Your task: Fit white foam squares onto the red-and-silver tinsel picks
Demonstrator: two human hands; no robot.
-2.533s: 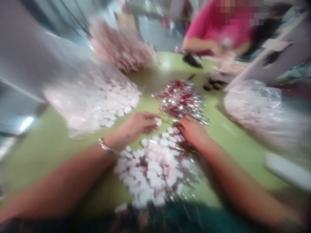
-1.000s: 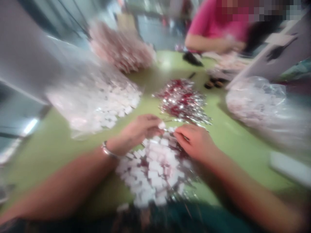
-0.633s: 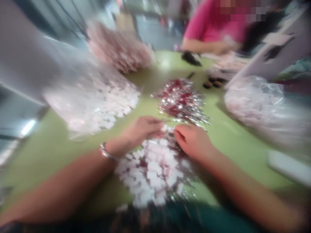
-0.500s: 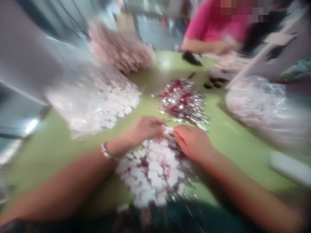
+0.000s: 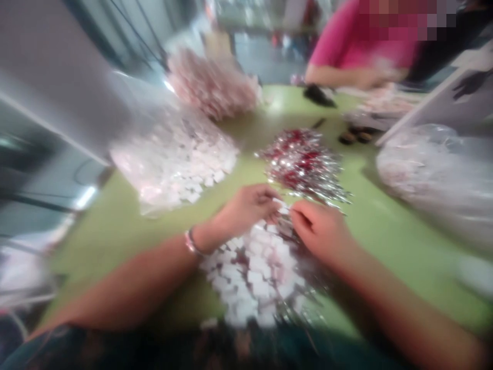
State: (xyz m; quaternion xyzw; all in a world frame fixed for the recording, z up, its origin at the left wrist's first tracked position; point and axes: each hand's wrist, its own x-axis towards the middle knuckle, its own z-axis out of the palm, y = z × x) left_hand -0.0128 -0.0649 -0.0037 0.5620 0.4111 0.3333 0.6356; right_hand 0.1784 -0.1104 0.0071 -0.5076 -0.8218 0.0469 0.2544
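Note:
Between my two hands is a small white card [image 5: 284, 206], blurred, at the near side of a shiny silver-and-red pile. My left hand [image 5: 252, 208], with a bracelet on its wrist, has its fingertips closed on the card's left side. On the right side, my right hand [image 5: 321, 226] is closed too, its thumb and forefinger at the card's edge; the rest of its grip is hidden. Below both hands spreads a heap of white cards [image 5: 258, 272] with thin silvery strands among them. Just beyond my fingers lies the pile of silver and red strands [image 5: 304, 159].
A clear plastic bag of white pieces [image 5: 177, 159] lies left on the green table [image 5: 385, 226]. Behind it is a pink bundle [image 5: 215, 85]. Another filled bag [image 5: 423, 159] sits right, near dark round items [image 5: 356, 134]. Across the table works a person in pink [image 5: 339, 46].
The whole view has shifted, so everything appears farther right. Both hands keep their pinch around the small white card, with little movement against the table.

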